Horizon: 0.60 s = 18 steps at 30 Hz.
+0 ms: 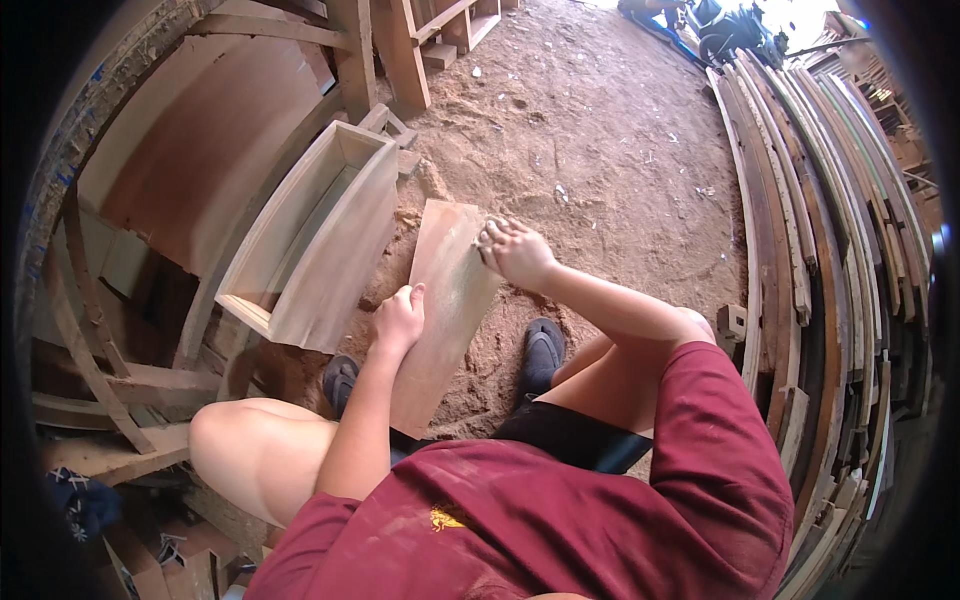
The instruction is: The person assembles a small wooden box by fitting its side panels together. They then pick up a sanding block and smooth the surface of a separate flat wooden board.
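A pale wooden board (447, 300) stands lengthwise between my legs, its near end close to my lap. My left hand (400, 318) is closed on the board's left edge, thumb uppermost. At the far right edge of the board is my right hand (518, 254), its fingers bent over the corner. Something small and dark shows under those fingers, too hidden to name. Left of the board, an open wooden drawer box (335, 250) rests tilted on timber supports, its hollow inside facing up and left.
Long stacked planks (800, 220) line the right side. A wooden frame with a reddish-brown panel (190, 150) stands at the left. Sandy dirt floor (600, 150) stretches ahead, with wooden furniture frames (405, 60) at the far left. A small wood block (732, 322) lies by the planks.
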Available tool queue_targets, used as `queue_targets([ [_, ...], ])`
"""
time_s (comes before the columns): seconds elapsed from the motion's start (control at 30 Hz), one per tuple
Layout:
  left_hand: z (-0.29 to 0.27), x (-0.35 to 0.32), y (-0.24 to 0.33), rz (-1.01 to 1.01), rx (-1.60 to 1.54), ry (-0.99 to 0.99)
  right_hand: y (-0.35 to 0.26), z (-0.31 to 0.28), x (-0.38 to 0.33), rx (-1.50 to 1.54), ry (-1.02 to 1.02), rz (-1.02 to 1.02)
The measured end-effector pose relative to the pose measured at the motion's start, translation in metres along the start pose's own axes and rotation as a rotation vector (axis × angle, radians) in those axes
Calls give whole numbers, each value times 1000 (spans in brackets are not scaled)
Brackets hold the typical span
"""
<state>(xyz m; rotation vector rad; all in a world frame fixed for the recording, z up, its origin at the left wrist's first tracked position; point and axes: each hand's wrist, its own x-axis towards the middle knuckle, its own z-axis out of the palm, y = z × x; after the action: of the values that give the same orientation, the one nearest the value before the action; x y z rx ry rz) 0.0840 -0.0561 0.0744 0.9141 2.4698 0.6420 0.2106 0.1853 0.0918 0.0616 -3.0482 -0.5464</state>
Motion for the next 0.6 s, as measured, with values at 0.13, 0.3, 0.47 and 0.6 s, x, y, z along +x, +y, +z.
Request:
queue_targets([
  [0.13,-4,-3,-7,-8,-25,-19,-77,-36,-8,34,74,-321],
  [0.3,-4,-3,5,20,1,-30,-55,21,-14,456,-13,13],
  [0.47,-2,0,-2,-5,-25,-37,-54,-3,-9,-6,-102,-110],
  [0.6,-7,0,-6,-34,-21,-53,-116,-31,-27,357,183,-376],
])
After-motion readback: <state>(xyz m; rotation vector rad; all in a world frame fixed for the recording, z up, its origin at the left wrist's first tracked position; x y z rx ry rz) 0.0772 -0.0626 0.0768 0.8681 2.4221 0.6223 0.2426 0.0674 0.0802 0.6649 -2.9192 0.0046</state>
